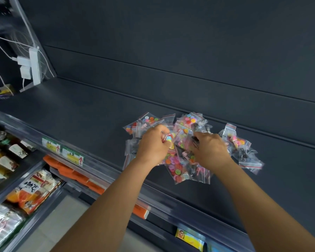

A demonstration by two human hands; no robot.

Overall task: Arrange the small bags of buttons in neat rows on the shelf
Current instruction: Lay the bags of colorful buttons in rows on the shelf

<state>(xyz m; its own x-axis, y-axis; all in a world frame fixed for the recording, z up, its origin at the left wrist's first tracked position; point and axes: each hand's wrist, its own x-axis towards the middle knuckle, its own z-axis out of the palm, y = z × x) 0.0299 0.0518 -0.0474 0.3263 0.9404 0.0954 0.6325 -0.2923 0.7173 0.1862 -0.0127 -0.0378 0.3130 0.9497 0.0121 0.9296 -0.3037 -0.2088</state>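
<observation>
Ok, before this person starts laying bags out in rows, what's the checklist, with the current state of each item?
1. Bags gathered in one place: ok. The pile of button bags sits in one heap on the dark shelf.
2. Rows begun: not ok. No bag lies in a line; all overlap at odd angles.
3. Free shelf space for rows: ok. Bare shelf lies to the left of the pile.
4. Left hand has a bag: ok. Its fingers curl round a bag with coloured buttons.
5. Right hand has a single bag: cannot tell. Its fingers curl into the pile, and what they hold is hidden.
6. Bags sealed: cannot tell, too blurred.
</observation>
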